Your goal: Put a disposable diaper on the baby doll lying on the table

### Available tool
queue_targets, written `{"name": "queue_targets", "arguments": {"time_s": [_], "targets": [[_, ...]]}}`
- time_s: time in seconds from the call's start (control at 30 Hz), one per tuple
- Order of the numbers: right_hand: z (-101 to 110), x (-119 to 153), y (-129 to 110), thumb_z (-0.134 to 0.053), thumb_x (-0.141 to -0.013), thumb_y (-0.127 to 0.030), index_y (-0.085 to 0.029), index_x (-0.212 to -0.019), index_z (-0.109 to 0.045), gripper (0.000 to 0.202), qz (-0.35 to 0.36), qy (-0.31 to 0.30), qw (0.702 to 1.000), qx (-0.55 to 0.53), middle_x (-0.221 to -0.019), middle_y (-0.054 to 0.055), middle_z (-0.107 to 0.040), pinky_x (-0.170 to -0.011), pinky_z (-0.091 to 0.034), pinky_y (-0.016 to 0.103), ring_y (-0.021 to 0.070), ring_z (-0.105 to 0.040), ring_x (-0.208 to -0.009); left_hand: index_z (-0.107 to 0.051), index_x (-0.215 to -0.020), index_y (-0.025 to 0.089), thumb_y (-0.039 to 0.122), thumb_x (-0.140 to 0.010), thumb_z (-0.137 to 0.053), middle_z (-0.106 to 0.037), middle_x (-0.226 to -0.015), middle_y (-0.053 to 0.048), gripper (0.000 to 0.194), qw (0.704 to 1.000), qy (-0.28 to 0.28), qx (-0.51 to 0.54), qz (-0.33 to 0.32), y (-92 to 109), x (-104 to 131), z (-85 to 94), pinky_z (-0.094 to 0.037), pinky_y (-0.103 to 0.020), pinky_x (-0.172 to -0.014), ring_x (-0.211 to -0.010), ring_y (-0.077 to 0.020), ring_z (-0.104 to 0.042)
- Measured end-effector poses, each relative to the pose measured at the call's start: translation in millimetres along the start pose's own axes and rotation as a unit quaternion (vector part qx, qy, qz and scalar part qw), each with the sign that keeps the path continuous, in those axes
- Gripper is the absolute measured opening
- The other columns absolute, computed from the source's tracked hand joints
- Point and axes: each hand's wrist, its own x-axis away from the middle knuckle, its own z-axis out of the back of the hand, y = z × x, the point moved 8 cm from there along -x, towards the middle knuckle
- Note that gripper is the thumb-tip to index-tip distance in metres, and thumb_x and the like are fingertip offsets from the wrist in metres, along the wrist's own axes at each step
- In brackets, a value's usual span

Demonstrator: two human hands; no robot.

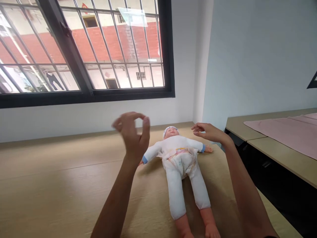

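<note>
A baby doll [173, 142] in a white suit with blue cuffs lies on its back on the wooden table [61, 172], arms spread and legs toward me. It has a patterned white cap, and a diaper [182, 160] is wrapped around its hips. My left hand [133, 134] is raised to the left of the doll, above its arm. Thumb and index finger curve into a ring and seem to meet, with nothing visible between them; some blur covers the other fingers. To the right, my right hand [210, 131] hovers above the doll's other arm, fingers extended, thumb apart, holding nothing.
A barred window [119, 49] with a dark frame is in the wall behind the table. At right, beyond a dark gap, stands another table [279, 160] with a pink cloth [292, 132] on it.
</note>
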Motion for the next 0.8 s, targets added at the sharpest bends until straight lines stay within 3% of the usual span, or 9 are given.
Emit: {"name": "queue_targets", "arguments": {"time_s": [0.03,0.1,0.17,0.23,0.33,0.43,0.6,0.8], "targets": [[-6.7,-9.0,19.3,-0.057,-0.085,-0.025,-0.018,-0.113,-0.059,0.029,-0.024,-0.008,1.000,0.011,-0.117,0.008,-0.063,-0.093,-0.046,0.031,0.0198,-0.059,-0.109,-0.057,-0.104,0.019,0.035,-0.094,-0.039,-0.061,-0.112,-0.007,0.026,0.999,-0.029,-0.032,-0.001,-5.0,-2.2,-9.2,-0.024,-0.048,-0.108,-0.116,-0.0242,-0.050],[-26.3,-23.3,64.0,-0.062,-0.076,-0.014,-0.016,-0.119,-0.057,0.043,-0.106,-0.059,0.990,0.068,-0.125,0.011,-0.058,-0.095,-0.045,0.030,0.0209,-0.056,-0.114,-0.057,-0.098,0.021,0.035,-0.092,-0.040,-0.064,-0.108,-0.005,0.023,0.979,-0.168,-0.112,0.008,-26.1,-2.6,-43.8,-0.025,-0.044,-0.106,-0.111,-0.0233,-0.054],[-43.2,-31.8,98.3,-0.070,-0.064,-0.011,-0.014,-0.116,-0.060,0.053,-0.150,-0.097,0.980,0.082,-0.122,0.012,-0.060,-0.089,-0.049,0.032,0.0252,-0.059,-0.109,-0.057,-0.103,0.022,0.036,-0.088,-0.046,-0.064,-0.116,-0.005,0.023,0.918,-0.350,-0.185,0.039,-60.3,9.8,-82.1,-0.028,-0.041,-0.104,-0.112,-0.0228,-0.055],[-55.8,-34.9,121.4,-0.075,-0.056,-0.011,-0.016,-0.108,-0.065,0.053,-0.171,-0.132,0.973,0.079,-0.113,0.009,-0.066,-0.082,-0.051,0.029,0.0248,-0.063,-0.101,-0.058,-0.107,0.023,0.040,-0.082,-0.055,-0.065,-0.120,-0.007,0.030,0.856,-0.449,-0.246,0.076,-93.9,22.4,-101.8,-0.032,-0.041,-0.102,-0.110,-0.0253,-0.057],[-62.0,-32.0,146.3,-0.076,-0.050,-0.011,-0.018,-0.099,-0.069,0.050,-0.201,-0.160,0.963,0.081,-0.103,0.005,-0.070,-0.075,-0.051,0.027,0.0246,-0.065,-0.094,-0.062,-0.106,0.022,0.041,-0.068,-0.067,-0.064,-0.121,-0.012,0.043,0.818,-0.490,-0.277,0.117,-125.0,30.3,-110.8,-0.045,-0.037,-0.083,-0.103,-0.0298,-0.061],[-59.1,-25.5,167.6,-0.078,-0.050,-0.015,-0.017,-0.099,-0.070,0.050,-0.236,-0.164,0.953,0.093,-0.104,0.008,-0.069,-0.074,-0.049,0.030,0.0284,-0.064,-0.095,-0.065,-0.103,0.021,0.039,-0.056,-0.074,-0.067,-0.115,-0.013,0.051,0.788,-0.529,-0.287,0.132,-141.3,36.6,-115.7,-0.047,-0.033,-0.072,-0.097,-0.0311,-0.063],[-62.6,-16.2,186.1,-0.070,-0.059,-0.018,-0.016,-0.084,-0.075,0.025,-0.240,-0.201,0.947,0.073,-0.083,0.006,-0.071,-0.070,-0.046,0.026,0.0239,-0.065,-0.086,-0.070,-0.092,0.016,0.038,-0.049,-0.077,-0.071,-0.104,-0.015,0.049,0.750,-0.581,-0.289,0.127,-158.7,45.5,-130.9,-0.049,-0.034,-0.071,-0.090,-0.0325,-0.065],[-54.1,-11.5,183.4,-0.065,-0.062,-0.015,-0.016,-0.091,-0.074,0.030,-0.232,-0.206,0.949,0.057,-0.085,0.004,-0.072,-0.069,-0.044,0.023,0.0187,-0.064,-0.083,-0.071,-0.095,0.016,0.037,-0.054,-0.073,-0.071,-0.103,-0.015,0.046,0.741,-0.600,-0.278,0.116,-169.3,51.9,-142.6,-0.051,-0.034,-0.070,-0.086,-0.0309,-0.066]]}}
